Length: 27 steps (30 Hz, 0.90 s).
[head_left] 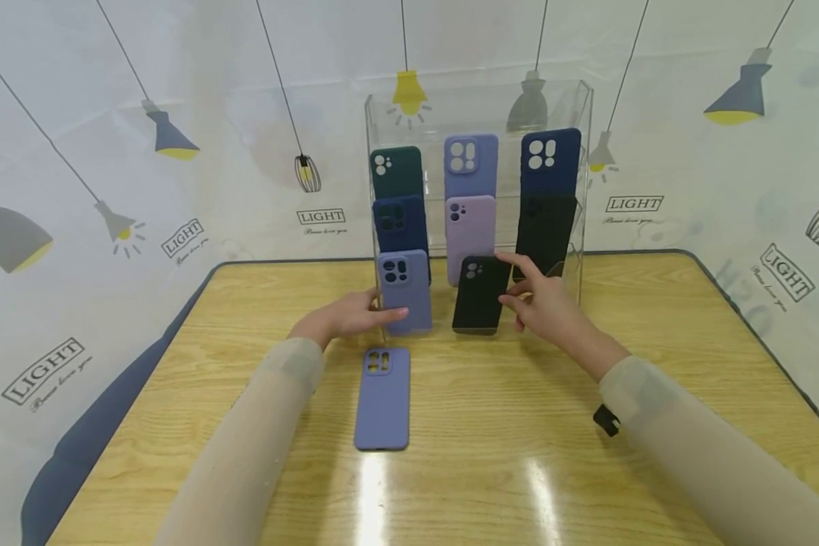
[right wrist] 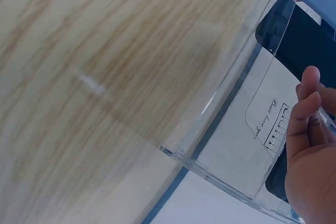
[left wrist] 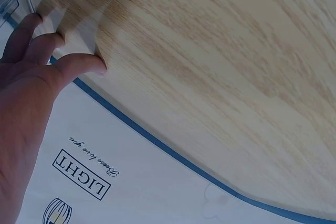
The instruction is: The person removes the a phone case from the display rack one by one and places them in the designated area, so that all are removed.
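A clear acrylic display stand holds phone cases in three tiers. In the head view my left hand grips its lower left side, thumb across the front of a lavender-blue phone case, the other fingers round the side. The left wrist view shows fingers of the left hand by the stand's edge. My right hand pinches a black phone case in the bottom tier, index finger at its top corner and thumb at its right edge. The right wrist view has the right hand bent beside dark cases.
Another lavender-blue case lies flat on the wooden table before the stand. Behind in the tiers are a green case, a pink one and several others. A small black object shows beside the right sleeve.
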Each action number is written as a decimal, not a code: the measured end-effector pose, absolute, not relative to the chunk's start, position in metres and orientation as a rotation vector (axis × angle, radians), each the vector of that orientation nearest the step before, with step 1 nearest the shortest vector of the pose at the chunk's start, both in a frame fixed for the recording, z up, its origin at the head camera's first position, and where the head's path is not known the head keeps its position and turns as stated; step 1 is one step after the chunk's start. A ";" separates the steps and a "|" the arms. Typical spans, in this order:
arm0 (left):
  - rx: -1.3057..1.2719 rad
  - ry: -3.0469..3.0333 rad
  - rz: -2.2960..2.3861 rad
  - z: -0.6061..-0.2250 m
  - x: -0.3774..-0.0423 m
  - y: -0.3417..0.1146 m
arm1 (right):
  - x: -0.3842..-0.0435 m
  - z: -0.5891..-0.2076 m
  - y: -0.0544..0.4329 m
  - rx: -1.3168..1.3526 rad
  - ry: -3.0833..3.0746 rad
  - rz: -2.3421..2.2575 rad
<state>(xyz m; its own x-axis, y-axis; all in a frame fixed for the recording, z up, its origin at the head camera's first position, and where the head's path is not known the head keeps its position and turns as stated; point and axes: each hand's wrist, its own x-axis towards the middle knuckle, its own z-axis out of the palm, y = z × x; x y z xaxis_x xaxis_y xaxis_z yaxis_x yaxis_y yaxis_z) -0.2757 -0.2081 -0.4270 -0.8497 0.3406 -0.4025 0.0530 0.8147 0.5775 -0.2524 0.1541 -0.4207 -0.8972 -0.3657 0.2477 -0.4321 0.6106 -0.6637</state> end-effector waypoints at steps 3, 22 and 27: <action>0.287 2.502 0.772 -0.426 -0.275 -0.209 | -0.252 -0.420 0.154 0.726 -2.729 1.146; 0.281 2.506 0.783 -0.429 -0.278 -0.210 | -0.232 -0.382 0.143 0.734 -2.613 1.306; 0.296 2.520 0.786 -0.430 -0.277 -0.210 | -0.217 -0.388 0.127 0.671 -2.844 1.418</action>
